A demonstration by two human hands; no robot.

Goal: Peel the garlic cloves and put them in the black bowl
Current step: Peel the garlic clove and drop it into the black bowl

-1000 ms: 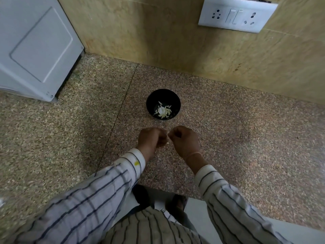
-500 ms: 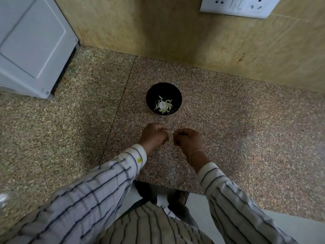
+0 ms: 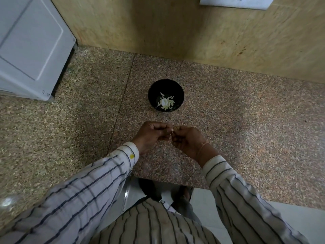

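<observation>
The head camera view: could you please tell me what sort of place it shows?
Probably a home kitchen: a speckled granite countertop against a tan wall, a white appliance standing on it at the left, and a black bowl holding pale garlic pieces.

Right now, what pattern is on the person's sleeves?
The sleeves are whitish with thin dark stripes; the head view shows it.

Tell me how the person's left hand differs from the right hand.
The right hand wears a thin band at the wrist; the left hand wears none. The left hand's striped cuff bears a yellow spot; the right hand's does not. Both pinch a mostly hidden pale garlic clove between them, near the round black bowl.
</observation>
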